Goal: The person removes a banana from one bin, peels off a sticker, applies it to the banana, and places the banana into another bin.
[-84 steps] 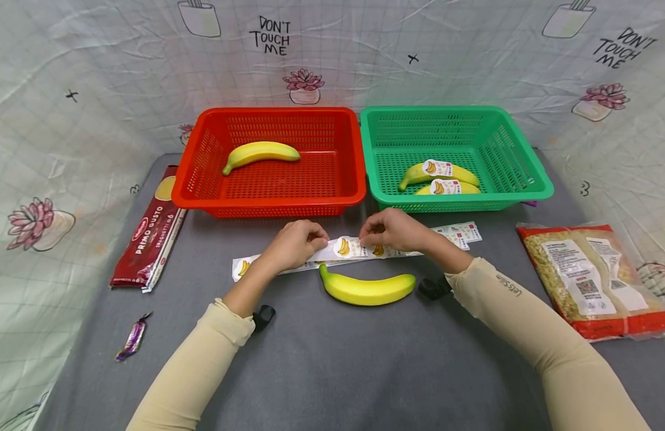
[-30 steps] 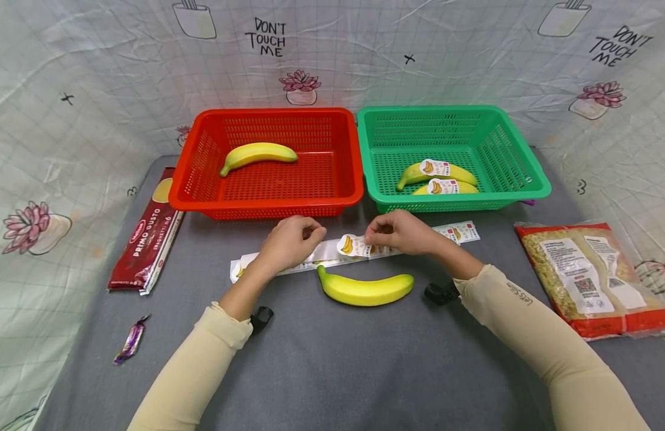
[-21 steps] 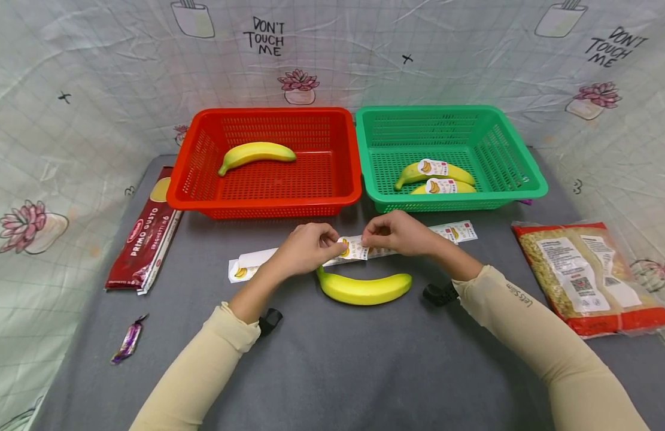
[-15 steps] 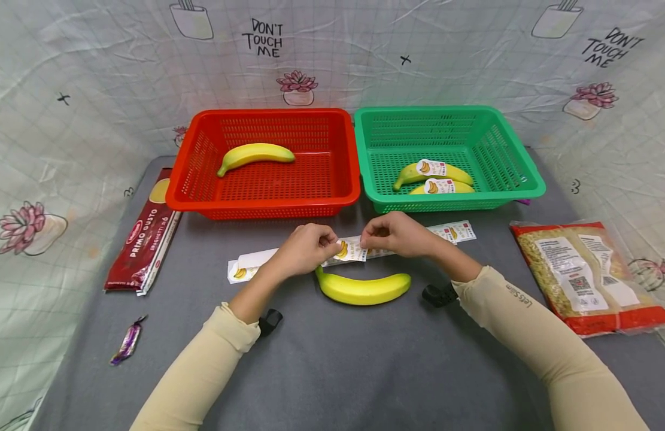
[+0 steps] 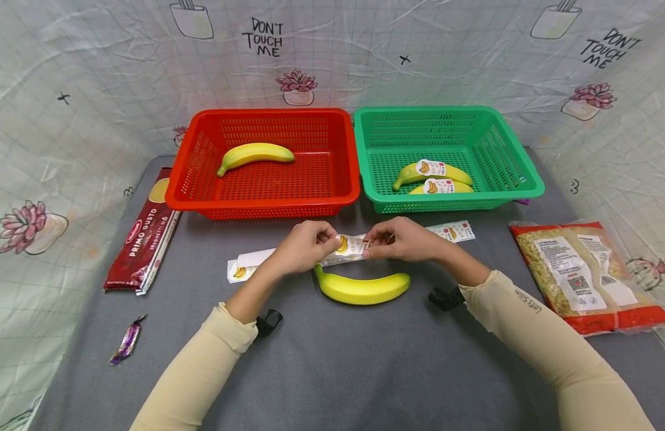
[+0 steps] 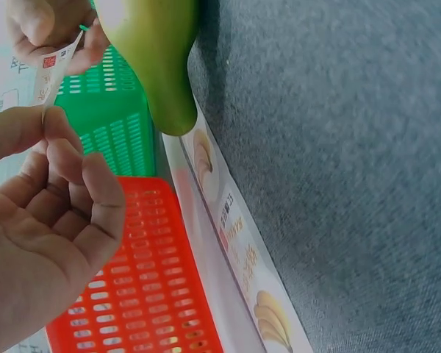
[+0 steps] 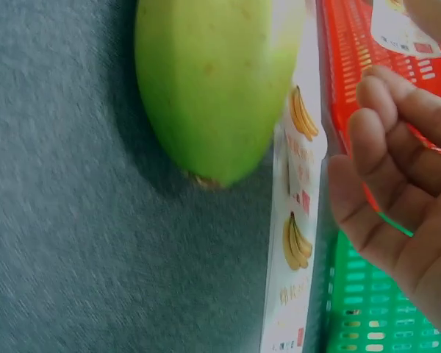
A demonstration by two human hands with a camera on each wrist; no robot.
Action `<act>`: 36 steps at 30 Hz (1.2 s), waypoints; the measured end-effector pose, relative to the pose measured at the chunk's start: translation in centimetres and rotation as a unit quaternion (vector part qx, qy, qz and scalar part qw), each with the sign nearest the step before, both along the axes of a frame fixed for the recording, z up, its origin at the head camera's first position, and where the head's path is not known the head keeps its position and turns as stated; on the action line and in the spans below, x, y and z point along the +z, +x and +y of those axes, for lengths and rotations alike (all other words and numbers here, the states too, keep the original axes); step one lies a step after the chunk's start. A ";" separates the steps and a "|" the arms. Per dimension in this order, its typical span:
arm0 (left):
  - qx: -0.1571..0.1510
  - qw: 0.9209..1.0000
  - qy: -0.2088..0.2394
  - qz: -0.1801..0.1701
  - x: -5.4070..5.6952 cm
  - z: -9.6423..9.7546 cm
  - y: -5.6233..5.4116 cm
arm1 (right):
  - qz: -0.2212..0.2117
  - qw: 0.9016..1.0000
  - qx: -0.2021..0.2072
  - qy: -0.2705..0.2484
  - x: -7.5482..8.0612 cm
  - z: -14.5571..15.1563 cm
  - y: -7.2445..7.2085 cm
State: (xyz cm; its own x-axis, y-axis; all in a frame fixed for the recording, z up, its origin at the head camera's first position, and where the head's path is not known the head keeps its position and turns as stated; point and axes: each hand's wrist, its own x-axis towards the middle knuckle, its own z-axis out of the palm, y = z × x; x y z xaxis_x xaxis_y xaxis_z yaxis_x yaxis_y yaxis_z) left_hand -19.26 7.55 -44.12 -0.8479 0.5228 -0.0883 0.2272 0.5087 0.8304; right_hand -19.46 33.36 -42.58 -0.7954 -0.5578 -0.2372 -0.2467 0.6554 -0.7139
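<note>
A white sticker [image 5: 354,244] printed with bananas is stretched between the two hands. My left hand [image 5: 305,246] pinches its left end with thumb and index finger, the other fingers curled, as the left wrist view shows. At its right end is my right hand [image 5: 402,239], thumb by the sticker and the fingers loosely bent apart from it in the right wrist view [image 7: 400,176]. Under and behind the hands lie strips of banana stickers [image 5: 457,231], partly hidden. A yellow banana [image 5: 364,290] lies in front of them, its stem end pointing left.
A red basket [image 5: 267,212] at the back left holds one banana [image 5: 257,155]. Beside it, a green basket [image 5: 456,206] holds two bananas bearing stickers. A spaghetti packet [image 5: 143,239] and wrapped candy [image 5: 128,341] lie left; a red-edged bag [image 5: 585,275] lies right.
The left hand has moved right from the strip to pinch the sticker's left end. The right hand, which pinched the sticker's right end earlier, has parted its thumb and fingers.
</note>
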 end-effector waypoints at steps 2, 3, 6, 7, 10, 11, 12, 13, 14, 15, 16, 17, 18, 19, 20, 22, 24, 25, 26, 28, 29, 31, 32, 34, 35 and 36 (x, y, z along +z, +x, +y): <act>-0.004 1.000 0.004 -0.001 -0.1 0.1 0.1 | 0.008 1.000 0.000 -0.004 0.0 -0.1 0.2; -0.005 1.000 0.006 -0.001 -0.1 0.1 0.1 | 0.013 1.000 -0.002 -0.006 0.0 -0.1 0.3; -0.009 1.000 0.007 0.002 -0.2 0.3 0.3 | 0.021 1.000 -0.010 -0.006 0.2 -0.2 0.7; -0.010 1.000 0.004 0.005 -0.2 0.3 0.4 | 0.021 1.000 -0.012 -0.005 0.2 -0.3 0.8; -0.016 1.000 -0.008 0.019 -0.3 0.6 0.9 | 0.018 1.000 -0.017 0.001 0.4 -0.2 1.4; -0.018 0.999 -0.013 0.023 -0.2 0.8 1.2 | 0.018 1.000 -0.018 0.003 0.5 -0.1 1.7; -0.020 0.999 -0.019 0.027 -0.2 0.9 1.5 | 0.014 1.000 -0.019 0.004 0.6 -0.1 2.0; -0.021 0.999 -0.025 0.030 -0.2 1.0 1.9 | 0.013 1.000 -0.019 0.007 0.5 -0.1 2.4; -0.023 0.999 -0.031 0.033 -0.1 1.2 2.3 | 0.015 1.000 -0.020 0.010 0.5 0.0 2.8; -0.027 0.998 -0.037 0.036 0.0 1.3 2.7 | 0.016 1.000 -0.019 0.013 0.5 0.0 3.3; -0.029 0.998 -0.042 0.038 0.1 1.4 3.2 | 0.017 1.000 -0.019 0.014 0.6 0.0 3.8; -0.032 0.998 -0.046 0.040 0.2 1.5 3.7 | 0.019 0.999 -0.019 0.017 0.6 0.0 4.3; -0.035 0.997 -0.050 0.042 0.2 1.6 4.1 | 0.022 0.999 -0.020 0.021 0.6 0.1 4.9; -0.037 0.997 -0.052 0.045 0.2 1.7 4.5 | 0.028 0.999 -0.022 0.024 0.5 0.1 5.4; -0.040 0.997 -0.054 0.047 0.1 1.8 4.9 | 0.032 0.999 -0.025 0.027 0.5 0.1 6.0; -0.044 0.996 -0.055 0.052 0.0 1.8 5.6 | 0.036 0.998 -0.033 0.034 0.5 0.1 7.0; -0.046 0.995 -0.060 0.059 -0.2 1.8 6.2 | 0.044 0.997 -0.040 0.043 0.3 0.0 7.8; -0.045 0.995 -0.061 0.063 -0.4 1.8 6.4 | 0.049 0.997 -0.043 0.047 0.2 -0.1 8.1; -0.045 0.995 -0.063 0.067 -0.4 1.8 6.5 | 0.057 0.996 -0.045 0.052 0.1 -0.2 8.3; -0.042 0.994 -0.067 0.073 -0.7 1.8 6.7 | 0.076 0.994 -0.047 0.061 -0.1 -0.4 8.5; -0.040 0.994 -0.068 0.077 -0.7 1.8 6.8 | 0.087 0.993 -0.047 0.064 -0.2 -0.5 8.6; -0.037 0.994 -0.069 0.082 -0.8 1.7 6.8 | 0.106 0.991 -0.049 0.073 -0.3 -0.7 8.6; -0.036 0.993 -0.070 0.085 -0.8 1.7 6.8 | 0.111 0.989 -0.051 0.078 -0.3 -0.8 8.6; -0.036 0.993 -0.070 0.092 -0.8 1.8 6.9 | 0.120 0.988 -0.053 0.085 -0.3 -0.9 8.6; -0.037 0.992 -0.070 0.095 -0.7 1.8 6.9 | 0.122 0.987 -0.054 0.089 -0.3 -0.9 8.6; -0.038 0.992 -0.071 0.098 -0.7 1.8 6.9 | 0.123 0.987 -0.054 0.092 -0.3 -0.9 8.6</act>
